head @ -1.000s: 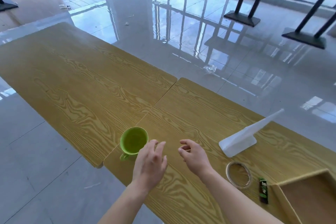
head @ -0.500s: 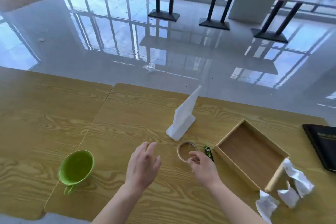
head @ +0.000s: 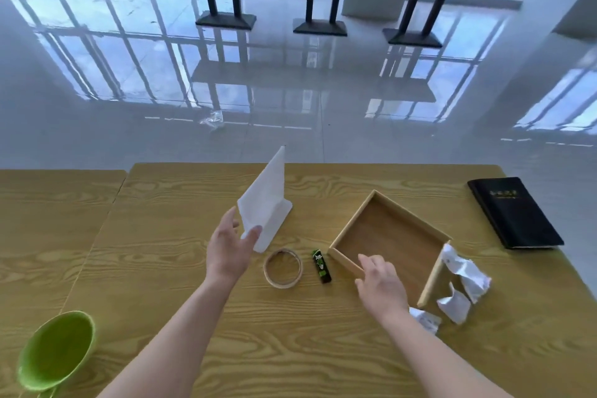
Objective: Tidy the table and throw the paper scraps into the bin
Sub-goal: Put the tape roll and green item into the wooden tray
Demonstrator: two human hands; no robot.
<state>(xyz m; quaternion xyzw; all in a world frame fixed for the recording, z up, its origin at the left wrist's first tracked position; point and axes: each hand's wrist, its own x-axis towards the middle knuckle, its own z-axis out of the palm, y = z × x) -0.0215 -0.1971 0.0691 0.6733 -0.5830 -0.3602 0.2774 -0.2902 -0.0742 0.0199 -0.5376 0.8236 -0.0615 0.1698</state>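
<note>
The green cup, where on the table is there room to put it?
Bare wood lies between the green cup and the left hand, and along the near edge between both arms. It is crowded around the wooden tray: tape ring, lighter, paper scraps.

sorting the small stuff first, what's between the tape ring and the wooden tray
In the head view, only the small green-and-black lighter lies between the tape ring and the wooden tray, touching neither.

3 crumpled white paper scraps (head: 465, 271) on wooden table (head: 193, 317), beside tray's right corner.
</note>
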